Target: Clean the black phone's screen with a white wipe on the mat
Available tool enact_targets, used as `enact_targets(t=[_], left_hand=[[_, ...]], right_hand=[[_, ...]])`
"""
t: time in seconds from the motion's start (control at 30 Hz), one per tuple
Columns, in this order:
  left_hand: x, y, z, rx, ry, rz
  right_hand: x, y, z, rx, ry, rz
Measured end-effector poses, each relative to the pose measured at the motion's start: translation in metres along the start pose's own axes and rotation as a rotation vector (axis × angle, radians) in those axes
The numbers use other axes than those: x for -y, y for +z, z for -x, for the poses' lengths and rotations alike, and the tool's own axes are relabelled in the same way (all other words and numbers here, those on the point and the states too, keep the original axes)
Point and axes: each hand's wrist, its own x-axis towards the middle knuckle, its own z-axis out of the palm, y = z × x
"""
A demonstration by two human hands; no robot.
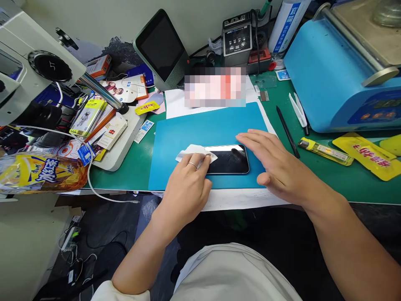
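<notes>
A smartphone (228, 162) with a dark, glossy screen lies flat on a blue mat (175, 129). My left hand (189, 184), a ring on one finger, presses a white wipe (191, 151) onto the phone's left end. That end of the phone is hidden under the hand and the wipe. To the right of the phone, my right hand (275, 165) is held with its fingers stretched out and its thumb apart. Nothing is in it.
A microscope (40, 62) stands at the left, near a bottle of iced tea (46, 172) on its side. A blue machine (326, 79) fills the right. Tweezers (298, 109), a black pen (287, 131), a lighter (326, 151) and a yellow packet (369, 155) lie before it.
</notes>
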Motion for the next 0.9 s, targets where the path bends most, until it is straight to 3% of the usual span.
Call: enact_targets(t=[0.63,0.9], left_hand=[[-0.001,0.003,-0.002,-0.018,0.026,-0.024],[0.002,0.006,-0.021,-0.033,0.002,-0.056]], right_hand=[[0.0,0.0,-0.001,-0.001,-0.001,-0.009],[-0.001,0.0,-0.001,-0.002,0.022,-0.025]])
